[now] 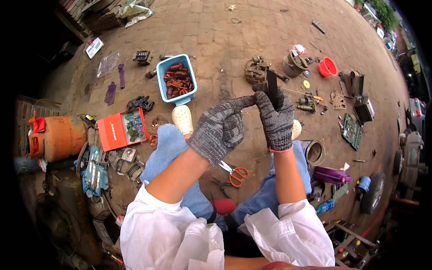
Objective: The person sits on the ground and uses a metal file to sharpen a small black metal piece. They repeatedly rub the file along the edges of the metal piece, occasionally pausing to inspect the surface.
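The left hand (pixel 219 130) and, toward two o'clock, the right hand (pixel 276 123) wore knitted gloves flecked in grey and black, the right one edged at its wrist with a thin reddish-pink trim (pixel 280 150). Loose, thin white sleeves (pixel 166 231) covered the upper arms at seven and five o'clock, their cloth creased. Below were light blue jeans (pixel 163 146) and cream clogs, the left clog (pixel 181 116), toward ten o'clock, dotted with small holes.
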The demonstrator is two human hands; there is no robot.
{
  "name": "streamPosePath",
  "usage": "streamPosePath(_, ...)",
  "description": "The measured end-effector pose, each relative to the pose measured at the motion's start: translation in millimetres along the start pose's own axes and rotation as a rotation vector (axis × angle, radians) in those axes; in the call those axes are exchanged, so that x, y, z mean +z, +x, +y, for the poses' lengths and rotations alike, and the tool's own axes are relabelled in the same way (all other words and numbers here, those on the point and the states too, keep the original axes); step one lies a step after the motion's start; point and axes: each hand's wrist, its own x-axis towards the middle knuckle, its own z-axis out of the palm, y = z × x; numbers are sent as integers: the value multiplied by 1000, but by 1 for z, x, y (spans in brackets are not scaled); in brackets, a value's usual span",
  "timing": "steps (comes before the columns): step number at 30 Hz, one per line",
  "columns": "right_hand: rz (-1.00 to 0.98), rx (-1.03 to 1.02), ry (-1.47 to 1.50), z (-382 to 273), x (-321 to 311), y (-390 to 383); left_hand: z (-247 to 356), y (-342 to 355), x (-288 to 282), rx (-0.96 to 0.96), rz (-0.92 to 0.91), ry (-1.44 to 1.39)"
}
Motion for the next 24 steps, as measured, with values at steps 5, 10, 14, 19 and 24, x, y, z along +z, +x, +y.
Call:
streamPosePath(5,131,110,159,0,1,-2,4,2,4,59,44,425)
streamPosePath(10,122,242,363,-14,-4,-5,-1,13,3,960,103,1503)
streamPosePath(14,115,196,386,-15,-1,-8,-2,12,11,1146,221,1767)
streamPosePath(19,174,189,423,-15,2,-12,-7,14,8,1179,234,1728)
streamPosePath(24,225,163,396,-16,3,-15,-13,12,1,854,159,1307)
